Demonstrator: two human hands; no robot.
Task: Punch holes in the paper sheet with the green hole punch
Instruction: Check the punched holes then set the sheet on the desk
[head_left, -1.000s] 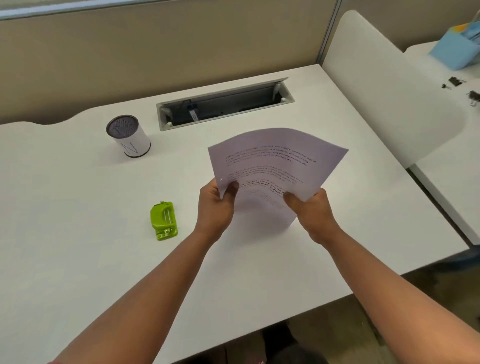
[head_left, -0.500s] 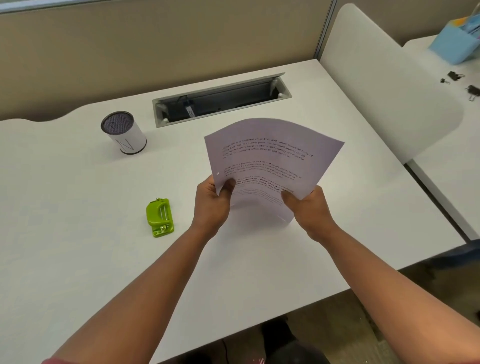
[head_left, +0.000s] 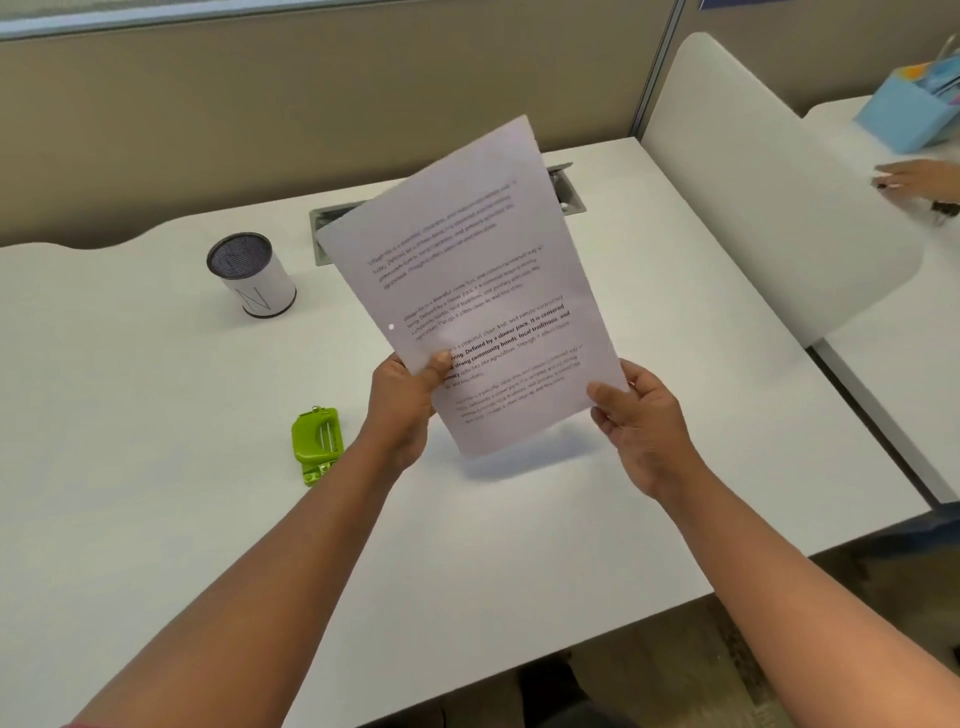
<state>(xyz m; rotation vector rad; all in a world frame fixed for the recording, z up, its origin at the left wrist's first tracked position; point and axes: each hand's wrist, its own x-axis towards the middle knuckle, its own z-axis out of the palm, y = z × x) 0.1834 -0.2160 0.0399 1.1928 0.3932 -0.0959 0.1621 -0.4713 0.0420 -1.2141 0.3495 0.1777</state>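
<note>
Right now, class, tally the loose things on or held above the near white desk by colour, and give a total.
White: 2, the paper sheet and the white cup with a dark mesh top
Green: 1, the green hole punch
Total: 3

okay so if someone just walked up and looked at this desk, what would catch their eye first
First the printed paper sheet, held up off the white desk at the centre, the left hand pinching its left edge and the right hand its lower right corner. Next, the bright green hole punch lying untouched on the desk just left of the left hand.
</note>
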